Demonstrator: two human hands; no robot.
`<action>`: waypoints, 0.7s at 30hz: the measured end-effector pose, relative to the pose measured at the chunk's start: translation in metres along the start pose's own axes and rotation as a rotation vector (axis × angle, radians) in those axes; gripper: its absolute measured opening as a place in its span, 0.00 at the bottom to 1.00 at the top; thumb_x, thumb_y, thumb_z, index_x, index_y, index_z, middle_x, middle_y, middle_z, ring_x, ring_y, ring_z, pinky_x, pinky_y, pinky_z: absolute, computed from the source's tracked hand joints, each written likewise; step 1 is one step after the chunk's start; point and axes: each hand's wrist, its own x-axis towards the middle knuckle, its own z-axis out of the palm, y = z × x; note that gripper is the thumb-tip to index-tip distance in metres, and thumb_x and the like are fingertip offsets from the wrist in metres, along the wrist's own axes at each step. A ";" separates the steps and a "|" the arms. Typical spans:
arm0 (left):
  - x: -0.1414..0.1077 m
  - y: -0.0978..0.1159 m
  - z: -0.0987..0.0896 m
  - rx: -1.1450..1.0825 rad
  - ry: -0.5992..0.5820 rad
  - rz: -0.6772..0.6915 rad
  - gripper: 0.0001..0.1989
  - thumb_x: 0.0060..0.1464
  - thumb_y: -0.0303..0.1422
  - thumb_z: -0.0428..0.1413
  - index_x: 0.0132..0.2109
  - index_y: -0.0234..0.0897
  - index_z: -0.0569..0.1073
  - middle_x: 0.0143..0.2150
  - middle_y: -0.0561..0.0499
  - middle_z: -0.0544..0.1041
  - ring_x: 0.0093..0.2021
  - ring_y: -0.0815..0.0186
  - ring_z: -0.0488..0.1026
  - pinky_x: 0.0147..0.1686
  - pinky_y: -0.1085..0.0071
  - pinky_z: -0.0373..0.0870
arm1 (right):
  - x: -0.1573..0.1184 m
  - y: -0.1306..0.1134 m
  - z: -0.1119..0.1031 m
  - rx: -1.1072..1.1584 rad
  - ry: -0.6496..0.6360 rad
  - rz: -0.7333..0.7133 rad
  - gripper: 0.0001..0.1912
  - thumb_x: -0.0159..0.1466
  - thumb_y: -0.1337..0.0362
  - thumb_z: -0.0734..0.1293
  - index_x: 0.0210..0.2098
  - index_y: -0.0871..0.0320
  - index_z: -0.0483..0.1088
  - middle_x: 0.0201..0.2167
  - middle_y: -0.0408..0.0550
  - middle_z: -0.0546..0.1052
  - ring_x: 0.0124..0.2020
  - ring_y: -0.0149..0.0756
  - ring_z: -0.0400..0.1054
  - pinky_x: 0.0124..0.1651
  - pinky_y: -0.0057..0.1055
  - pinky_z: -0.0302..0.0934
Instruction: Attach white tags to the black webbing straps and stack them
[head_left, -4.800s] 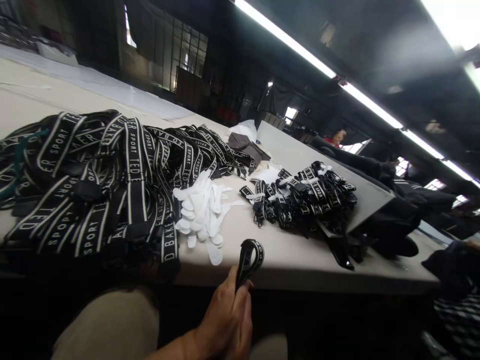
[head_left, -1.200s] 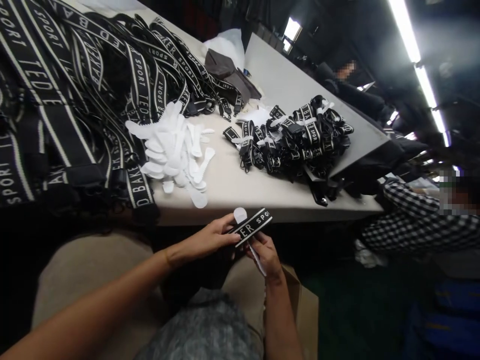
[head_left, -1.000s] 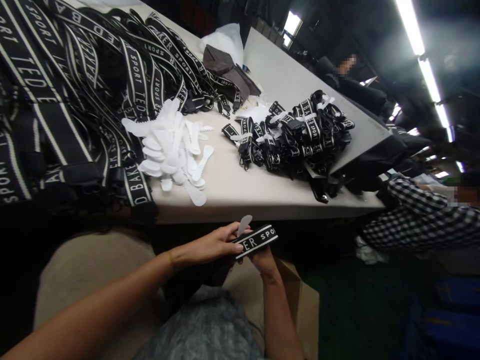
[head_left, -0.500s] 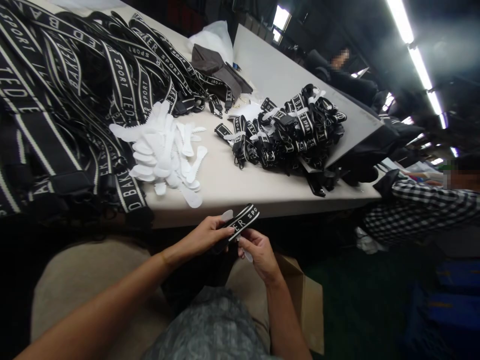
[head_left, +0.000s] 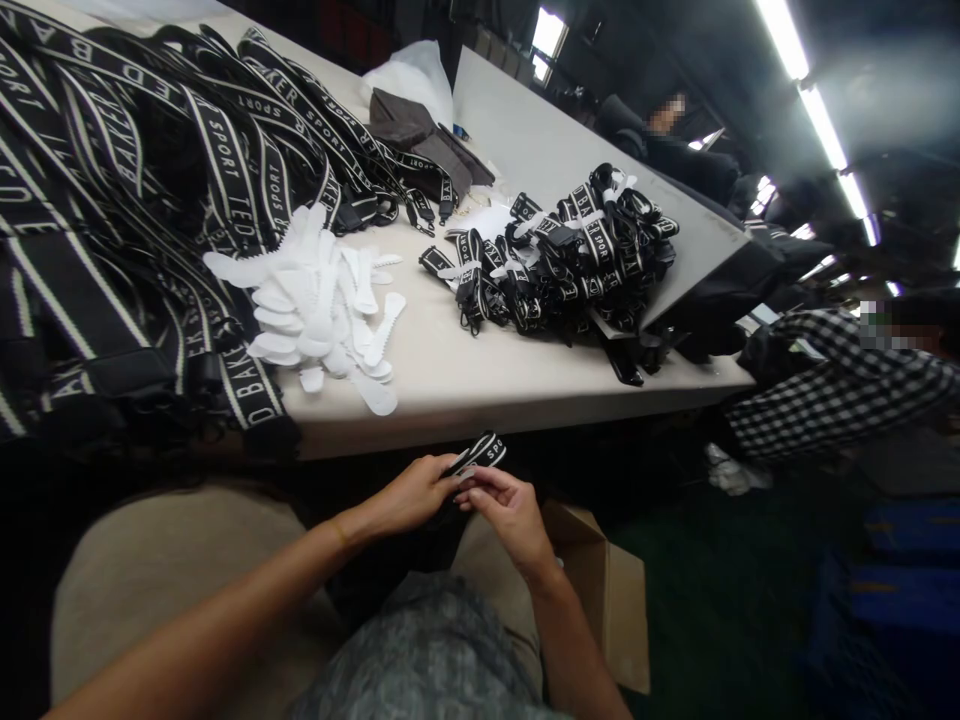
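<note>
Just in front of the table edge, my left hand point(head_left: 420, 492) is closed around a folded black strap point(head_left: 491, 451) with white stripes and white lettering. My right hand point(head_left: 506, 510) pinches a white plastic strip point(head_left: 466, 473) against the strap; only a small piece of the strip shows between the fingers. The strap's lower part is hidden behind both hands. On the table beyond lies a heap of white toothed plastic strips point(head_left: 322, 300). To its right sit several bundled straps point(head_left: 577, 245), some with white strips around them.
Long loose straps point(head_left: 97, 200) cover the left of the table point(head_left: 450, 380). A dark grey cloth point(head_left: 420, 130) and clear plastic bag point(head_left: 424, 75) lie farther back. An open cardboard box point(head_left: 622, 610) stands by my right leg. A person in a checked shirt point(head_left: 825, 375) is at the right.
The strap has tilted and dropped lower between my hands. My right hand has moved up and left, bringing the white strip round to the strap's front. The view has shifted slightly.
</note>
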 end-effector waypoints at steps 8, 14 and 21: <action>-0.007 -0.012 0.034 -0.021 -0.097 -0.090 0.11 0.56 0.36 0.51 0.36 0.34 0.73 0.32 0.50 0.76 0.34 0.62 0.70 0.36 0.70 0.66 | -0.021 0.005 -0.010 -0.541 0.194 -0.279 0.07 0.64 0.64 0.66 0.32 0.55 0.76 0.46 0.51 0.74 0.43 0.40 0.69 0.45 0.34 0.62; -0.025 -0.030 0.073 -0.099 -0.204 -0.190 0.15 0.58 0.40 0.48 0.38 0.33 0.71 0.29 0.50 0.75 0.29 0.62 0.72 0.30 0.70 0.66 | -0.043 0.035 -0.029 -0.327 0.107 0.079 0.11 0.62 0.57 0.67 0.32 0.59 0.72 0.26 0.43 0.73 0.25 0.31 0.65 0.29 0.26 0.57; -0.030 -0.037 0.089 -0.040 0.108 -0.236 0.12 0.54 0.41 0.51 0.37 0.37 0.69 0.32 0.50 0.75 0.34 0.60 0.72 0.35 0.68 0.66 | -0.067 0.068 -0.031 -0.061 0.268 0.355 0.18 0.51 0.50 0.72 0.25 0.60 0.68 0.13 0.36 0.64 0.13 0.23 0.49 0.17 0.24 0.40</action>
